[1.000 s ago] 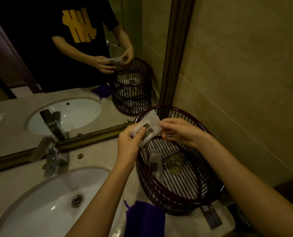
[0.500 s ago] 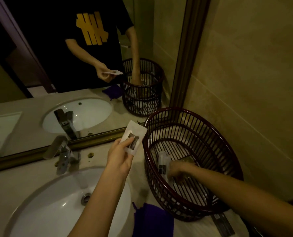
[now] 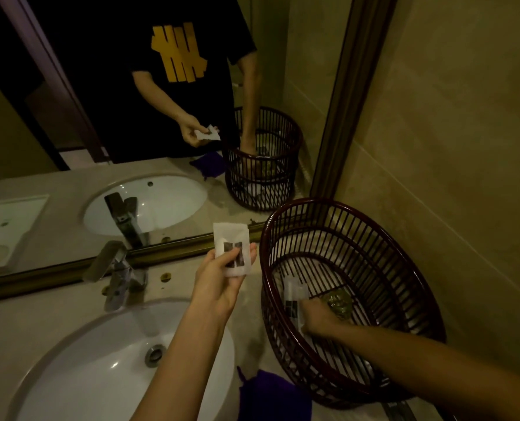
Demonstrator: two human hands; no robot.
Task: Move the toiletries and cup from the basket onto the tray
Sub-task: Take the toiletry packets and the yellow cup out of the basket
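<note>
Holding a white sachet (image 3: pixel 232 250) up over the counter, the left hand (image 3: pixel 220 279) pinches it between thumb on the printed face and fingers behind; a second ago both hands were on this sachet above the basket rim, half a second ago the left had it alone, and it is now a bit more upright, dark logo facing the camera, just left of the basket (image 3: pixel 404 287). Right hand (image 3: pixel 314 319) has left the sachet and gone down inside the dark slatted basket, same place as half a second ago, resting on the basket floor by the lower end of a long white packet (image 3: pixel 295 294); fingers look curled near that packet, but whether they actually grip it cannot be told in this dim light. Greenish glass cup (image 3: pixel 339 303) sits on the basket floor just right of the right hand, touching or nearly so. Basket stands on the counter (image 3: pixel 55 317) against the tiled wall, right of the sink (image 3: pixel 79 372) and faucet (image 3: pixel 116 275). Purple cloth (image 3: pixel 270 396) lies on the counter at the basket's near-left side. Mirror (image 3: pixel 70 123) behind shows the same pose reflected. Tray is not clearly identifiable in this view.
</note>
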